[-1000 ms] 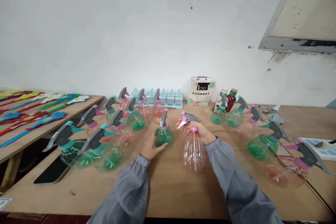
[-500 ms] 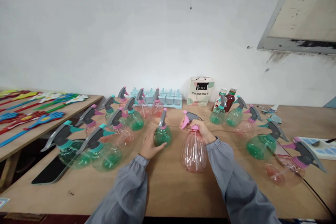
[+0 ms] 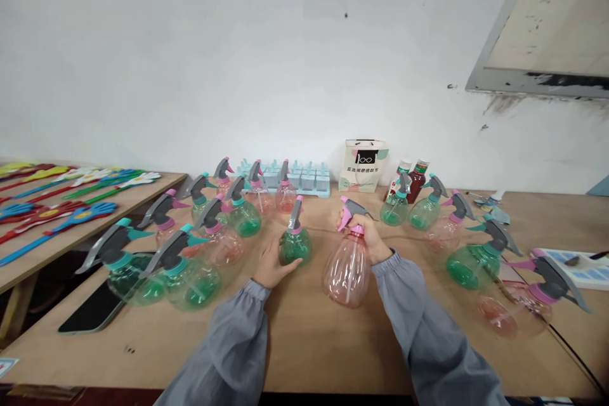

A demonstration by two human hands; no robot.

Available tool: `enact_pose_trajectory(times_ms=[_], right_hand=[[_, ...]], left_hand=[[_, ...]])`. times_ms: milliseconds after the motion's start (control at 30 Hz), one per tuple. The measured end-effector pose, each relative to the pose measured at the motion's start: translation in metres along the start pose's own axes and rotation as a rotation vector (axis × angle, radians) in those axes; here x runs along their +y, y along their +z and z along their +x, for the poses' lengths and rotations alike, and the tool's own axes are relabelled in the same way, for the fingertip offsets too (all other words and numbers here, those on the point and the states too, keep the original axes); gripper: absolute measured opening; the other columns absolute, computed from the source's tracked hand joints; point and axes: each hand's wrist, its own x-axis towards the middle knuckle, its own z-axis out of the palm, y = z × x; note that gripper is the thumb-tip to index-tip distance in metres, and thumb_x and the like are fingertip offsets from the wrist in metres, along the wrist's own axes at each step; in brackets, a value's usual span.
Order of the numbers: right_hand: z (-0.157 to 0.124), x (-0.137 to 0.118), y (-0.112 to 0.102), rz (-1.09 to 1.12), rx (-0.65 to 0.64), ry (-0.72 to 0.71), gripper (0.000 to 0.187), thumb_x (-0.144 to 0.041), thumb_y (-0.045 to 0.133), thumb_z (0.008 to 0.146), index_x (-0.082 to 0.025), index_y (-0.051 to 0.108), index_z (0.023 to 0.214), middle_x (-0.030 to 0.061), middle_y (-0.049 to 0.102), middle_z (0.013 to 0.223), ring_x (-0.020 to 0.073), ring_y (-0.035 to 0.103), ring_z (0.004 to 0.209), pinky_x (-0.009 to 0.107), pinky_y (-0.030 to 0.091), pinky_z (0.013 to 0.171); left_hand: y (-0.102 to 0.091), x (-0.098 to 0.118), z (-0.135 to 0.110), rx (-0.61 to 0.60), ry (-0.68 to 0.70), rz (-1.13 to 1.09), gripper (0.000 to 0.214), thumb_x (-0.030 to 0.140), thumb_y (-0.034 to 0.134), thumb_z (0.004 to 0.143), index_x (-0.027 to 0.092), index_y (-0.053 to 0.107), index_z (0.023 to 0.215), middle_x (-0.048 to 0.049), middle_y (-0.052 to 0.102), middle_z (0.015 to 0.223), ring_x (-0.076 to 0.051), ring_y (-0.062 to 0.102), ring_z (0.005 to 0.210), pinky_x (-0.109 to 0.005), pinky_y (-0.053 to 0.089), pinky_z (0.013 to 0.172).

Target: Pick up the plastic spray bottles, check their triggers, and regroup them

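Pink spray bottle [image 3: 347, 273] tilts at centre table [image 3: 333, 355], right hand [image 3: 372, 242] fingers clamped around its neck; left hand [image 3: 272, 264] fingers curl around one green spray bottle [image 3: 295, 246]; fourteen others [image 3: 246, 219] flank them, nine left, five right; one bag [image 3: 363, 171] behind

Left hand [image 3: 271, 268]: cupped, thumb spread wide, fingertips hidden
Right hand [image 3: 370, 240]: curled into a grip
Arms [image 3: 413, 317]: both reaching forward, angled inward, grey-sleeved to the wrists

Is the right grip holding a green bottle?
No, the right grip holds a pink bottle near its neck, and a green bottle is at the left grip.
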Motion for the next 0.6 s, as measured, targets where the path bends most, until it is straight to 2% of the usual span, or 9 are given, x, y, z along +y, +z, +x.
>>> enact_pose_trajectory(times_ms=[100,233,333,433,600], right_hand=[[0.002,0.001,-0.010,-0.008,0.146,-0.026,0.016,-0.024,0.060,0.050,-0.020,0.063,0.066,-0.0003,0.068,0.067,0.0128,0.055,0.059,0.023,0.043,0.051],[0.000,0.005,-0.036,-0.083,0.342,-0.066,0.027,-0.033,0.068,0.057,-0.022,0.066,0.082,0.0026,0.073,0.084,0.0152,0.059,0.068,0.024,0.047,0.054],[-0.008,0.006,-0.065,-0.196,0.500,-0.226,0.033,-0.042,0.071,0.064,-0.025,0.061,0.090,-0.0001,0.071,0.085,0.0153,0.061,0.072,0.024,0.049,0.058],[-0.018,0.001,-0.101,-0.369,0.704,-0.426,0.030,-0.045,0.070,0.065,-0.025,0.058,0.084,-0.0039,0.064,0.076,0.0128,0.056,0.067,0.024,0.046,0.059],[-0.031,-0.014,-0.151,-0.584,0.931,-0.584,0.030,-0.046,0.070,0.063,-0.020,0.060,0.076,-0.0045,0.052,0.064,0.0126,0.047,0.059,0.028,0.040,0.057]], left_hand=[[0.000,-0.001,-0.001,0.007,-0.009,0.003,0.086,0.043,0.084,0.068,0.025,0.047,0.142,-0.0136,0.064,0.129,-0.035,0.063,0.121,-0.059,0.049,0.107],[0.001,0.001,-0.001,0.008,-0.022,0.009,0.086,0.043,0.084,0.068,0.025,0.045,0.143,-0.0133,0.063,0.131,-0.035,0.063,0.122,-0.058,0.049,0.107],[0.001,0.005,-0.001,-0.003,-0.018,0.010,0.087,0.042,0.083,0.069,0.025,0.044,0.144,-0.0140,0.062,0.133,-0.035,0.062,0.123,-0.058,0.048,0.107],[0.000,0.008,0.001,-0.015,-0.015,0.004,0.087,0.040,0.083,0.070,0.025,0.042,0.145,-0.0142,0.062,0.133,-0.034,0.062,0.123,-0.058,0.048,0.108],[-0.001,0.009,0.002,-0.033,-0.009,-0.003,0.086,0.040,0.082,0.070,0.026,0.043,0.145,-0.0134,0.062,0.133,-0.034,0.063,0.122,-0.059,0.048,0.108]])
